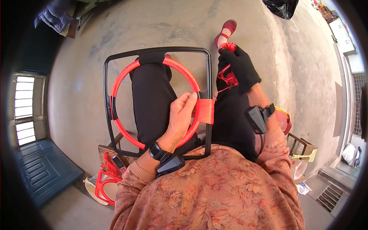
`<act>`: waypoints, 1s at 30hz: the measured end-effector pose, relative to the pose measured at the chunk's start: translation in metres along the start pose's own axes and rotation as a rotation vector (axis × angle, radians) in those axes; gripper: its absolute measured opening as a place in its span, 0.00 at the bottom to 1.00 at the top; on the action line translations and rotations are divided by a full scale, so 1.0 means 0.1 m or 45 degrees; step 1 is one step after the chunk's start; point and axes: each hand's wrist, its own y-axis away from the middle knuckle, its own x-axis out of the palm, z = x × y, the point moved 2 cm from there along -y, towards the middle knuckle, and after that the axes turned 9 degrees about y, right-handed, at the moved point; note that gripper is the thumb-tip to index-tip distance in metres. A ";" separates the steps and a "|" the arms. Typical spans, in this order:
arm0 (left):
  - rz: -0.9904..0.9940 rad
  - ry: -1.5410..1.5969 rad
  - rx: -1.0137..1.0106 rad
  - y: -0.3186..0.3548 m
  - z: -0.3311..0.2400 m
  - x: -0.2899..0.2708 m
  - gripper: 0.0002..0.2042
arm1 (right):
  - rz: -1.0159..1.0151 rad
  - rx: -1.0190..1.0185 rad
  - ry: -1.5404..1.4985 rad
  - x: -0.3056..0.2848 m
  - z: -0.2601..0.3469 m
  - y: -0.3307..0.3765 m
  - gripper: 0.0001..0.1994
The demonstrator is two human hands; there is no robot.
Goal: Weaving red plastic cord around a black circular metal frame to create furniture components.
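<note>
A black square frame [209, 73] with a ring [121, 79] inside it rests on my lap. Red cord wraps most of the ring, and black shows at several joints. My bare left hand [181, 115] pinches the ring's right side, beside a wide band of red cord [206, 111] wound across to the frame's side bar. Off to the right, my right hand [241, 69] in a black glove is closed around a bundle of red cord [229, 74]. One strand runs from that bundle to the top of the wound band.
A wooden stool [303, 147] shows beside my right hip. At my left are a red-wrapped frame [102, 188] and loose red cord [109, 165]. A blue door panel [50, 165] is at far left. A black plastic bag [281, 7] lies at the far right.
</note>
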 end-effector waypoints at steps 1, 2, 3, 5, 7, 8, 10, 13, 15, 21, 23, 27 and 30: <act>-0.050 0.052 -0.024 -0.01 -0.01 0.00 0.16 | -0.108 -0.366 0.452 -0.05 0.10 0.06 0.12; -0.087 0.119 -0.050 -0.01 -0.03 0.01 0.18 | -0.291 -0.650 0.944 -0.09 0.19 0.16 0.12; -0.077 0.081 -0.032 -0.02 -0.05 0.02 0.25 | -0.467 -0.829 1.444 -0.11 0.25 0.27 0.13; -0.096 0.142 -0.008 -0.02 -0.10 0.03 0.27 | -0.477 -0.957 1.346 -0.03 0.33 0.47 0.13; -0.078 0.158 0.046 -0.02 -0.13 0.05 0.31 | -0.333 -1.098 1.316 0.13 0.36 0.67 0.14; -0.086 0.173 0.090 -0.02 -0.14 0.05 0.30 | -0.182 -1.216 1.328 0.23 0.35 0.78 0.14; -0.067 0.209 0.210 -0.03 -0.14 0.04 0.27 | 0.011 -1.280 1.277 0.32 0.28 0.95 0.14; -0.104 0.112 0.246 -0.05 -0.09 -0.03 0.13 | 0.069 -0.911 0.973 0.28 0.10 0.98 0.12; -0.113 0.177 0.259 -0.06 -0.04 -0.06 0.10 | 0.097 -0.356 0.377 0.14 -0.08 0.89 0.12; -0.094 0.127 -0.049 -0.09 0.04 -0.10 0.13 | 0.676 -0.285 0.384 0.20 -0.36 0.80 0.15; -0.104 0.146 -0.096 -0.08 0.04 -0.09 0.13 | 0.597 -0.145 0.336 0.20 -0.46 0.83 0.15; -0.158 0.136 -0.175 -0.07 0.02 -0.09 0.12 | 0.010 -0.806 0.748 -0.22 -0.54 0.88 0.14; -0.138 0.179 -0.185 -0.07 -0.01 -0.09 0.13 | -0.253 -0.391 0.390 -0.86 -0.70 0.74 0.10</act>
